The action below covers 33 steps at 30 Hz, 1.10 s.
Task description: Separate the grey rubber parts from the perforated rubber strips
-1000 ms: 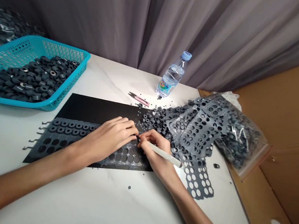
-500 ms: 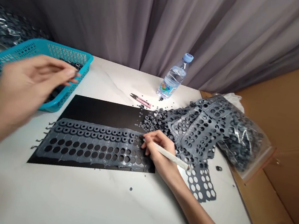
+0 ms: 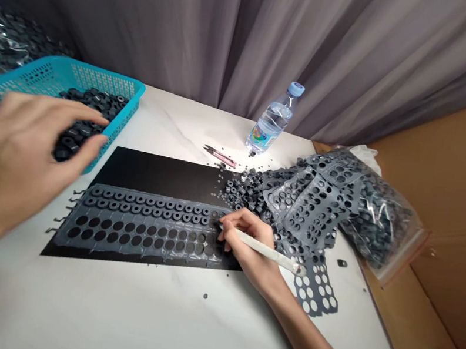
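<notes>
My left hand [image 3: 25,157], slightly blurred, hovers at the near side of the turquoise basket [image 3: 124,114]. Its thumb and fingers are apart, with nothing visible between them. Inside the basket lie dark ring-shaped rubber parts [image 3: 93,100]. My right hand [image 3: 250,249] is closed round a white pen-like tool [image 3: 269,251]; its tip is at the right part of a grey rubber sheet [image 3: 127,217]. Ring parts fill two rows of that sheet up to near the tool. Its lower rows show round holes. Beneath lies a black board [image 3: 161,173].
Loose ring parts and punched grey sheets [image 3: 312,205] are heaped at the right, beside a clear bag of parts [image 3: 380,217]. Pink-handled snips [image 3: 222,156] and a water bottle [image 3: 271,121] are at the back. Another filled bag [image 3: 5,38] is behind the basket.
My left hand has moved left and down, and its pinched fingers have spread apart, uncovering more parts in the basket. The right hand stays at the sheet, its tool tilted slightly differently.
</notes>
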Tool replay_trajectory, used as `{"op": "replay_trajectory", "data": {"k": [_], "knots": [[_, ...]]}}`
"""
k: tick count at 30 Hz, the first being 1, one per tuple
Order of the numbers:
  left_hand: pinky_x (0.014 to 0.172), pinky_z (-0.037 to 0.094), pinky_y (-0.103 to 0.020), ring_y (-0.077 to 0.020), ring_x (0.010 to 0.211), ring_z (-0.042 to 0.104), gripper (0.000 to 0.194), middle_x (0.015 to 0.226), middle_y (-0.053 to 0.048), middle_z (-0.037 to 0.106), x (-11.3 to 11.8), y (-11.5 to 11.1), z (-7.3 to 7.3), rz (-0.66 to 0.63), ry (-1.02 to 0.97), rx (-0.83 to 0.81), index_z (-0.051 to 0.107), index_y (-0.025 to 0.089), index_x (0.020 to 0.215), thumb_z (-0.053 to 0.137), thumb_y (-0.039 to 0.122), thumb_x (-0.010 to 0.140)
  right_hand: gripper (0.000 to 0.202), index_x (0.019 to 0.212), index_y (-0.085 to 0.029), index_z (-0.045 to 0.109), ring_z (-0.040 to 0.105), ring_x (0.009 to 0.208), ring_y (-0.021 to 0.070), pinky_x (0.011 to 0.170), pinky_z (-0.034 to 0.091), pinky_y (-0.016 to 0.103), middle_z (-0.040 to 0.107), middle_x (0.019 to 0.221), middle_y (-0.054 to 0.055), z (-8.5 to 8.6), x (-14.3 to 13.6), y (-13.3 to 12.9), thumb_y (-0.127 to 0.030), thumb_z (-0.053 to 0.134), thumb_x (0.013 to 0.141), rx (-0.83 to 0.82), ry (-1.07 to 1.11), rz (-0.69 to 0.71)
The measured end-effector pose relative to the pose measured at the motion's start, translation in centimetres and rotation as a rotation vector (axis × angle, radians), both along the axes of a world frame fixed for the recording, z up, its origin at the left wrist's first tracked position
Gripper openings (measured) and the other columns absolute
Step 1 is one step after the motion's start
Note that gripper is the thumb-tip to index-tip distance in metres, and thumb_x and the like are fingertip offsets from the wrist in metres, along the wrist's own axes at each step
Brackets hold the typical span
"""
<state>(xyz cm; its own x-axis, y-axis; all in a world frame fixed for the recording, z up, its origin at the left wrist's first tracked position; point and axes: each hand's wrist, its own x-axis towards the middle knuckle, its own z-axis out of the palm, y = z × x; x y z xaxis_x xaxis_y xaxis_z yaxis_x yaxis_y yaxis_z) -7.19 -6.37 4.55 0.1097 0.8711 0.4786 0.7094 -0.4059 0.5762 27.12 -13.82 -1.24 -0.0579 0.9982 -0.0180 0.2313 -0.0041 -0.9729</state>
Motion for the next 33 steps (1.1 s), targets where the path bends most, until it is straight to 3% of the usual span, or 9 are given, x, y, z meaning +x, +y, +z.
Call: {"op": "replay_trajectory", "data": {"k": [1,3,6,10,15,24,33], "knots": [[0.122,0.033,-0.051,-0.0329,0.145,0.044,0.027,0.132,0.004,0.065,1.5,-0.3,0.3,0.009,0.153,0.07,0.066,0.031,0.131,0.058,0.036,0.106,0.004,0.093,-0.021,0.068,0.061,0.06,0.0129,0.058,0.046,0.024,0.069,0.075,-0.002,0.0,-0.1,0.0,-0.022,0.065,0.094,-0.015,0.002,0.017],[0.113,0.043,-0.049,-0.0287,0.125,0.059,0.02,0.117,-0.001,0.07,4.5,-1.0,0.3,-0.17,0.301,0.093,0.069,0.025,0.118,0.054,0.034,0.108,0.005,0.093,-0.021,0.068,0.063,0.062,0.0133,0.058,0.046,0.024,0.07,0.074,-0.002,0.1,-0.3,-0.1,-0.021,0.064,0.094,-0.04,-0.006,0.048],[0.102,0.05,-0.043,-0.0253,0.112,0.062,0.017,0.115,-0.004,0.07,8.5,-2.0,-1.0,-0.45,0.334,-0.003,0.068,0.022,0.114,0.052,0.027,0.11,0.004,0.092,-0.02,0.068,0.063,0.062,0.0133,0.058,0.047,0.024,0.07,0.076,-0.001,0.1,-0.4,-0.1,-0.019,0.064,0.092,-0.034,-0.019,0.033],[0.095,0.05,-0.044,-0.0266,0.105,0.062,0.015,0.11,-0.007,0.068,11.6,-2.6,-3.1,-0.553,0.389,-0.056,0.068,0.019,0.114,0.055,0.022,0.108,0.004,0.09,-0.021,0.066,0.061,0.059,0.0125,0.057,0.046,0.023,0.068,0.072,-0.003,-0.3,-0.3,0.0,-0.02,0.064,0.092,-0.005,-0.026,-0.037],[0.094,0.051,-0.043,-0.0262,0.106,0.061,0.015,0.111,-0.007,0.065,12.0,-2.4,-4.2,-0.585,0.334,-0.134,0.066,0.019,0.115,0.053,0.022,0.109,0.004,0.089,-0.021,0.068,0.062,0.06,0.0132,0.058,0.047,0.024,0.07,0.073,-0.001,-0.2,-0.5,0.1,-0.022,0.065,0.092,-0.031,-0.006,-0.008],[0.095,0.05,-0.042,-0.0253,0.109,0.061,0.014,0.113,-0.006,0.066,11.4,-2.5,-4.0,-0.619,0.237,-0.236,0.065,0.021,0.116,0.053,0.02,0.109,0.006,0.09,-0.02,0.069,0.063,0.063,0.0134,0.061,0.049,0.024,0.072,0.078,0.0,0.5,-0.6,0.2,-0.025,0.065,0.093,-0.055,-0.007,0.039],[0.095,0.049,-0.044,-0.0262,0.106,0.059,0.016,0.11,-0.007,0.065,11.7,-2.7,-3.9,-0.615,0.309,-0.183,0.067,0.02,0.116,0.052,0.02,0.109,0.008,0.091,-0.02,0.069,0.063,0.066,0.0135,0.062,0.05,0.024,0.072,0.08,0.0,0.6,-0.7,0.3,-0.023,0.063,0.095,-0.049,-0.019,0.061]]}}
